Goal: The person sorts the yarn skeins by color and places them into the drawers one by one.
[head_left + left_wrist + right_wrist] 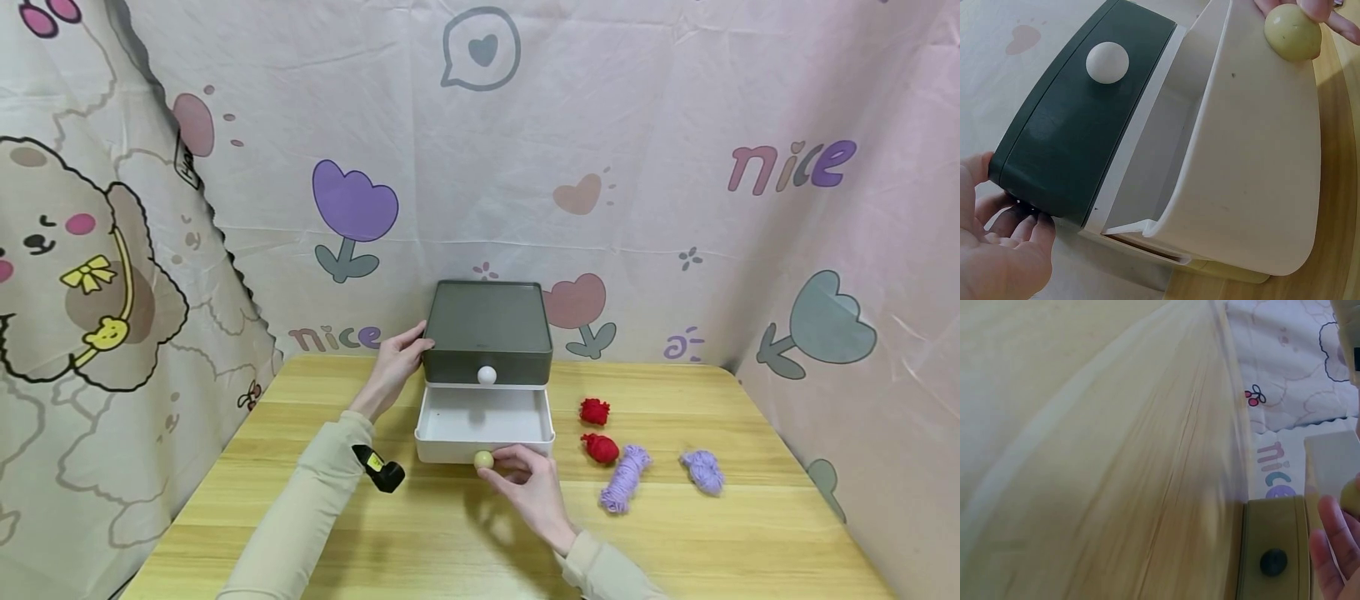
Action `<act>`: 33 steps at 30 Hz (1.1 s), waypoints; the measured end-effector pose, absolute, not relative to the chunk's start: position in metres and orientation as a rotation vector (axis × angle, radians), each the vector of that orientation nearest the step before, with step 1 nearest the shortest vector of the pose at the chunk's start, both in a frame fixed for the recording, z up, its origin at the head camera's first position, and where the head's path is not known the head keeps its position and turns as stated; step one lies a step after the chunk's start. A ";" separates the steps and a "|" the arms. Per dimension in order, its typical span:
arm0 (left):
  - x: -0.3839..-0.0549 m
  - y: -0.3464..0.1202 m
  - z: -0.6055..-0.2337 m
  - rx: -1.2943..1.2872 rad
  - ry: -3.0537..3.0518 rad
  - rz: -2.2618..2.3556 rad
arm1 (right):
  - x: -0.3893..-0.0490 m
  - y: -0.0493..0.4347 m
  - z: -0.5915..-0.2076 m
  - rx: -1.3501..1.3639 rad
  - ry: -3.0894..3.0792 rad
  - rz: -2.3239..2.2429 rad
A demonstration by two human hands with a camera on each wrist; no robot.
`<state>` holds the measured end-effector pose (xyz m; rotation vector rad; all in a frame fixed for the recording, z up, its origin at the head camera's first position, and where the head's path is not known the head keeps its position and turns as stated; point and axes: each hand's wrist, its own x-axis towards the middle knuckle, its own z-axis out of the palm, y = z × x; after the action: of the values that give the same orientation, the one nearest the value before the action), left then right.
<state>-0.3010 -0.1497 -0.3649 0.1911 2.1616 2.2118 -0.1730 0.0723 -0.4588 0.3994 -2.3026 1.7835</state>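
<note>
A small two-drawer box (pixel 487 321) with a dark green top stands on the table near the backdrop. Its white lower drawer (pixel 450 451) is pulled out, and the inside that shows holds nothing. My right hand (pixel 531 487) pinches the round yellow-green knob (pixel 483 459) on that drawer's front between thumb and fingers. The same knob (pixel 1291 32) shows at the top right of the left wrist view. My left hand (pixel 396 362) holds the box's left side near the front corner, its fingers (pixel 1038 240) bent against the side. The dark upper drawer (pixel 1079 119), with a white knob (pixel 1107 62), is closed.
Right of the box lie two red yarn bundles (pixel 595 412), a long lilac yarn skein (pixel 626 479) and a shorter lilac skein (pixel 703 472). A printed cloth (pixel 480 167) hangs behind the wooden table (pixel 750 542). A black device (pixel 384 471) is on the left wrist.
</note>
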 end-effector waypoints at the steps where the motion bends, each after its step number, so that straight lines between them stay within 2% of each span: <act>1: -0.301 -0.150 -0.365 0.191 2.159 2.216 | -0.175 0.074 -0.463 0.409 -2.297 1.782; 8: -0.301 -0.149 -0.365 0.198 2.157 2.216 | -0.181 0.088 -0.478 0.403 -2.289 1.757; 20: -0.301 -0.150 -0.365 0.184 2.169 2.211 | -0.167 0.119 -0.455 0.287 -2.208 1.775; 27: -0.301 -0.150 -0.364 0.175 2.149 2.230 | -0.179 0.152 -0.485 0.185 -2.135 1.641; 33: -0.301 -0.149 -0.365 0.166 2.145 2.236 | -0.180 0.183 -0.490 -0.064 -2.238 1.325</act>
<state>-0.3006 -0.1494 -0.3646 0.1661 2.1452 2.2362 -0.1803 0.1829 -0.4901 -0.0644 -2.2376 1.3249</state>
